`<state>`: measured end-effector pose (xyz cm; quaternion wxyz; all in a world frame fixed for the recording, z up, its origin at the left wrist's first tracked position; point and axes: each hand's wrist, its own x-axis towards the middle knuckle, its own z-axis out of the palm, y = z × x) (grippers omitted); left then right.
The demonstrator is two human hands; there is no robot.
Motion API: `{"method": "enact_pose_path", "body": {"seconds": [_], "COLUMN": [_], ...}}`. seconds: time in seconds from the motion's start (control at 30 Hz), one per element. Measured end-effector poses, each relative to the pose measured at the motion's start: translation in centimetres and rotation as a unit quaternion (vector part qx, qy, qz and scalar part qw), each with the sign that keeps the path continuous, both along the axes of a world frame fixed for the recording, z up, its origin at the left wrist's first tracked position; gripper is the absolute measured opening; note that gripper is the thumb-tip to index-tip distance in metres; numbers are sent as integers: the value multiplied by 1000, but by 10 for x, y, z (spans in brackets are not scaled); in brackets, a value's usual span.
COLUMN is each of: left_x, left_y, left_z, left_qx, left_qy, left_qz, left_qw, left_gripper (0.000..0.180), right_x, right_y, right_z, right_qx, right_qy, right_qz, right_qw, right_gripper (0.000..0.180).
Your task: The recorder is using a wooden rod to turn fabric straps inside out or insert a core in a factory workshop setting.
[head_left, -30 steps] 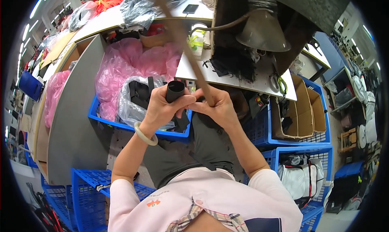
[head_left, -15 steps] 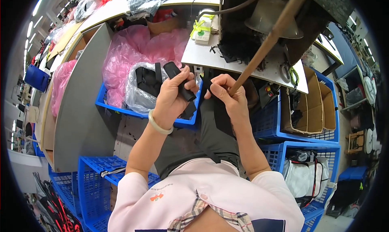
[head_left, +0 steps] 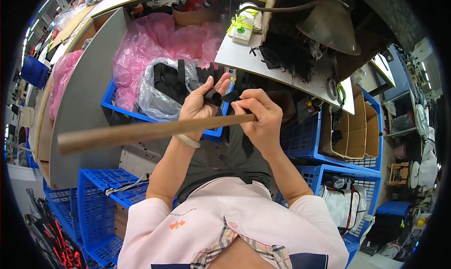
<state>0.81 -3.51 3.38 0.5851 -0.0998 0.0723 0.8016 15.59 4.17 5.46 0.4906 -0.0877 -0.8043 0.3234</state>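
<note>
My left hand [head_left: 201, 104] is closed around a small black fabric tube [head_left: 209, 94], holding it up in front of me. My right hand [head_left: 259, 119] grips a long wooden stick [head_left: 141, 132] near one end and also pinches a black strap end [head_left: 231, 97] of the fabric piece. The stick lies nearly level, reaching far out to my left. Both hands are close together over a blue crate [head_left: 120, 107] holding black fabric pieces in a clear plastic bag [head_left: 157, 88].
Pink plastic bags [head_left: 155, 41] lie behind the crate. A work table [head_left: 282, 71] with a dark machine and a metal funnel [head_left: 331, 22] stands ahead on the right. Blue crates [head_left: 101, 194] flank my legs; a cardboard box [head_left: 350, 128] sits at right.
The wooden stick swung from pointing up and right down to nearly level, pointing left. My hands stayed together on the black fabric piece.
</note>
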Motion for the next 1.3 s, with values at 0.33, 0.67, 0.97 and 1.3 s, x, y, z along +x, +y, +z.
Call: {"method": "enact_pose_path", "body": {"seconds": [0.33, 0.67, 0.97, 1.3], "left_x": [24, 11, -33, -37], "left_y": [7, 11, 10, 11], "left_z": [17, 16, 0, -11], "left_qx": [-91, -57, 65, 34], "left_qy": [235, 310, 141, 229], "left_qz": [199, 248, 188, 118], "left_qw": [947, 916, 970, 966], "left_gripper": [16, 20, 19, 22], "right_x": [-14, -18, -48, -64], "right_y": [-12, -4, -6, 5], "right_z": [-2, -9, -20, -20], "right_qx": [88, -95, 0, 36], "right_qy": [-17, -288, -266, -241], "right_qz": [11, 143, 87, 85], "right_qw": [996, 942, 960, 966], "right_gripper": [11, 40, 50, 37]}}
